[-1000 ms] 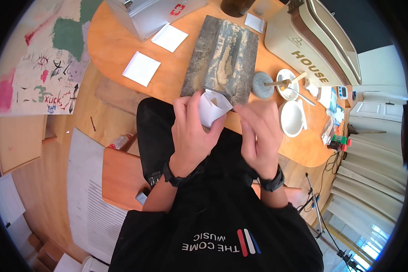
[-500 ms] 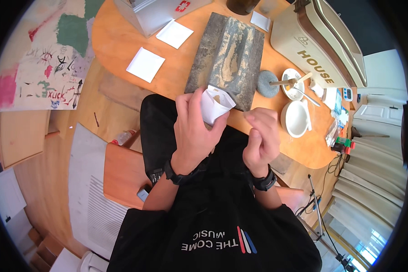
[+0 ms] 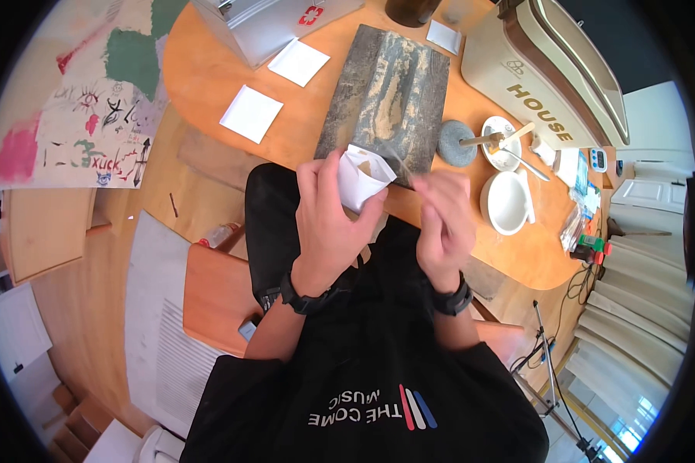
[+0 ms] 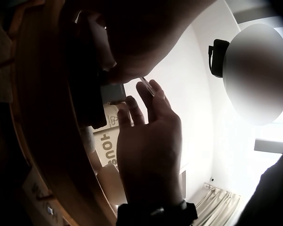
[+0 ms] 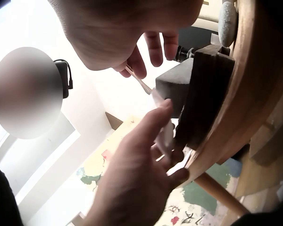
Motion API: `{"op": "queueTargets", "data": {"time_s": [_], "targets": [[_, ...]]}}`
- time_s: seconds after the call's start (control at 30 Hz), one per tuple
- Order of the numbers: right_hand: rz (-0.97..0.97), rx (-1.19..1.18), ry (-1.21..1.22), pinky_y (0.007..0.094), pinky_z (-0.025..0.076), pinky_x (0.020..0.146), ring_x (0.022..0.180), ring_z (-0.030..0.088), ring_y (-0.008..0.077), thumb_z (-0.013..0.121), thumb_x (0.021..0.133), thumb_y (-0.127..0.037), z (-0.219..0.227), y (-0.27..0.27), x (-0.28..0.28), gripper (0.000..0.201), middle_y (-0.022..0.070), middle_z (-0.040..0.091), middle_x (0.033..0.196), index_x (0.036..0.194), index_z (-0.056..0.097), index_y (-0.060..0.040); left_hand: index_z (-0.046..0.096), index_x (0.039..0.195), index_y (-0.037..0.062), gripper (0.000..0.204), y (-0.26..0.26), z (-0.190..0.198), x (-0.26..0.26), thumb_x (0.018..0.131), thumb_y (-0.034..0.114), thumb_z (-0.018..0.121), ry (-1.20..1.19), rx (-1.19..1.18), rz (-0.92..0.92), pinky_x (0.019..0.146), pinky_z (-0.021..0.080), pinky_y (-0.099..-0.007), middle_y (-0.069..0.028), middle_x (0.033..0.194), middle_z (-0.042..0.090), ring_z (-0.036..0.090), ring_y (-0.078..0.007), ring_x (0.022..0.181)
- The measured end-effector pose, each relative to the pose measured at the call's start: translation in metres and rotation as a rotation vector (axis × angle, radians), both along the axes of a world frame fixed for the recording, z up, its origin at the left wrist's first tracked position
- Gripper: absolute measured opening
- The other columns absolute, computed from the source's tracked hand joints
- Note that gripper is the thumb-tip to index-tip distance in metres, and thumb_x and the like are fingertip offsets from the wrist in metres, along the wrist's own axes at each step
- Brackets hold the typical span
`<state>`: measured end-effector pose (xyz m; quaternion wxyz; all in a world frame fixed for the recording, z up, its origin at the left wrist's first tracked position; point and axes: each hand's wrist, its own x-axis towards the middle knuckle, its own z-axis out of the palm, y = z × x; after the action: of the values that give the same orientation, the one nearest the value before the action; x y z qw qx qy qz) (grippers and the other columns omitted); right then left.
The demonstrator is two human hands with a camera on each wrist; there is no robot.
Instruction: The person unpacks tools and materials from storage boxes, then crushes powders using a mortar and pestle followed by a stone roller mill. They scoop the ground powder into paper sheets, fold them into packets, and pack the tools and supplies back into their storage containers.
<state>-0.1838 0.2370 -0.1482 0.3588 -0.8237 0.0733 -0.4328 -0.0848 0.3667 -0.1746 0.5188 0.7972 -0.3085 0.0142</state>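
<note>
My left hand [image 3: 324, 231] holds an open white paper packet [image 3: 357, 189] upright at the near edge of the table, and something tan shows inside its mouth. To its right, my right hand [image 3: 446, 224] pinches a thin, slender tool [image 5: 140, 81], blurred in the head view, with its far end just past the packet's mouth. Behind the packet lies a dark stone block [image 3: 347, 108] with a raised ridge, smeared with tan patches. In the right wrist view the tool slants down from the fingers toward the packet.
Two white square packets [image 3: 251, 114] lie left of the block. At right are a round grey stone [image 3: 457, 154], a small plate [image 3: 496, 123] with utensils, a white bowl [image 3: 508, 212] and a cream box [image 3: 510, 92] marked HOUSE. A metallic box [image 3: 266, 35] stands at back left.
The right hand drew back slightly from the packet, then came up toward it again, the thin tool now showing above the packet's mouth. The left hand keeps its hold on the packet.
</note>
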Motion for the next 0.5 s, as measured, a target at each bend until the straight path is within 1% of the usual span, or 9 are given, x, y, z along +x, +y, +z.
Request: {"op": "queueTargets", "data": {"time_s": [0.03, 0.1, 0.17, 0.23, 0.27, 0.33, 0.37, 0.43, 0.5], "targets": [[-0.005, 0.003, 0.000, 0.0423, 0.053, 0.085, 0.095, 0.064, 0.0351, 0.066, 0.085, 0.009, 0.001, 0.000, -0.002, 0.024, 0.0162, 0.073, 0.104, 0.108, 0.073, 0.0039, 0.051, 0.139, -0.0006, 0.073, 0.000, 0.000, 0.000, 0.079, 0.020, 0.087, 0.005, 0.015, 0.002, 0.076, 0.057, -0.0449, -0.0177, 0.117, 0.051, 0.064, -0.0379, 0.099], [0.100, 0.022, 0.025, 0.0419, 0.053, 0.085, 0.094, 0.064, 0.0349, 0.066, 0.084, 0.010, 0.004, -0.004, 0.000, 0.025, 0.0163, 0.073, 0.104, 0.107, 0.073, 0.0039, 0.050, 0.139, -0.0006, 0.073, -0.001, 0.002, 0.003, 0.079, 0.020, 0.086, -0.003, 0.024, 0.004, 0.077, 0.057, -0.0448, -0.0179, 0.117, 0.051, 0.064, -0.0378, 0.099], [0.097, 0.001, -0.002, 0.0413, 0.052, 0.083, 0.093, 0.063, 0.0340, 0.067, 0.084, 0.011, 0.015, -0.010, 0.006, 0.026, 0.0165, 0.071, 0.102, 0.108, 0.073, 0.0040, 0.051, 0.140, -0.0003, 0.073, 0.000, 0.001, 0.003, 0.079, 0.020, 0.086, 0.010, 0.029, -0.003, 0.077, 0.057, -0.0442, -0.0182, 0.117, 0.051, 0.064, -0.0376, 0.099], [-0.109, -0.162, 0.092, 0.0402, 0.050, 0.079, 0.088, 0.061, 0.0334, 0.068, 0.085, 0.008, 0.030, -0.029, 0.029, 0.020, 0.0149, 0.068, 0.095, 0.104, 0.072, 0.0034, 0.051, 0.140, -0.0010, 0.072, 0.001, 0.003, 0.003, 0.080, 0.018, 0.085, 0.027, 0.030, -0.007, 0.080, 0.055, -0.0420, -0.0173, 0.118, 0.050, 0.062, -0.0351, 0.102], [-0.114, -0.159, 0.095, 0.0402, 0.050, 0.079, 0.088, 0.061, 0.0334, 0.068, 0.085, 0.008, 0.034, -0.040, 0.045, 0.020, 0.0149, 0.068, 0.095, 0.104, 0.072, 0.0034, 0.051, 0.141, -0.0016, 0.071, 0.002, 0.004, 0.001, 0.081, 0.016, 0.085, 0.048, 0.033, -0.018, 0.082, 0.054, -0.0398, -0.0164, 0.120, 0.049, 0.061, -0.0325, 0.104], [-0.044, -0.305, 0.111, 0.0409, 0.048, 0.075, 0.085, 0.058, 0.0340, 0.068, 0.088, 0.005, 0.039, -0.058, 0.077, 0.012, 0.0143, 0.063, 0.089, 0.100, 0.071, 0.0029, 0.051, 0.141, -0.0015, 0.071, 0.002, 0.005, -0.001, 0.081, 0.016, 0.085, 0.059, 0.037, -0.031, 0.083, 0.054, -0.0403, -0.0168, 0.120, 0.049, 0.061, -0.0332, 0.105], [-0.039, -0.312, 0.112, 0.0409, 0.048, 0.075, 0.085, 0.058, 0.0340, 0.068, 0.088, 0.005, 0.043, -0.058, 0.078, 0.012, 0.0143, 0.063, 0.089, 0.100, 0.071, 0.0029, 0.051, 0.141, -0.0013, 0.071, 0.001, 0.007, 0.000, 0.081, 0.017, 0.085, 0.065, 0.036, -0.034, 0.084, 0.054, -0.0408, -0.0172, 0.120, 0.049, 0.061, -0.0340, 0.105], [0.020, -0.296, 0.223, 0.0417, 0.048, 0.073, 0.084, 0.057, 0.0348, 0.067, 0.090, 0.004, 0.050, -0.054, 0.077, 0.007, 0.0140, 0.061, 0.088, 0.096, 0.069, 0.0024, 0.052, 0.141, -0.0013, 0.071, 0.001, 0.006, 0.002, 0.081, 0.017, 0.085, 0.060, 0.026, -0.025, 0.083, 0.055, -0.0414, -0.0174, 0.120, 0.049, 0.062, -0.0348, 0.104], [0.055, -0.263, 0.271, 0.0406, 0.048, 0.073, 0.084, 0.058, 0.0336, 0.066, 0.090, 0.004, 0.058, -0.041, 0.064, 0.008, 0.0137, 0.062, 0.088, 0.097, 0.069, 0.0024, 0.052, 0.140, -0.0012, 0.071, 0.003, 0.003, 0.002, 0.080, 0.017, 0.085, 0.067, 0.024, -0.011, 0.082, 0.055, -0.0420, -0.0176, 0.120, 0.050, 0.062, -0.0357, 0.103]]}}
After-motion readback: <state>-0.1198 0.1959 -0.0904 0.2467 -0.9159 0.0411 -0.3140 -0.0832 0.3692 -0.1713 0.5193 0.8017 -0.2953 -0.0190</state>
